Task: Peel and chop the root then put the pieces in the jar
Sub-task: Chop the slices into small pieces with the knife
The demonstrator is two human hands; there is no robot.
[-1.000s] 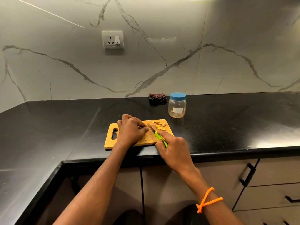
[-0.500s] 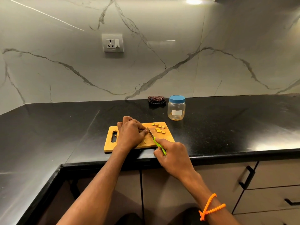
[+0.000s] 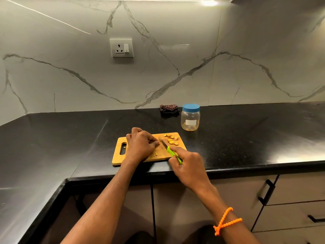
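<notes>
Jar (image 3: 190,119) label — nothing legible

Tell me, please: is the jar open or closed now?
Closed. The jar stands upright on the countertop behind the cutting board, and its blue lid sits on top.

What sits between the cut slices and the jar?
Nothing. In the head view, only cutting board edge and bare black countertop separate the slices from the lidded jar.

Black countertop (image 3: 246,138), cutting board (image 3: 158,155), lidded jar (image 3: 190,119), folded cloth (image 3: 169,109)
</notes>
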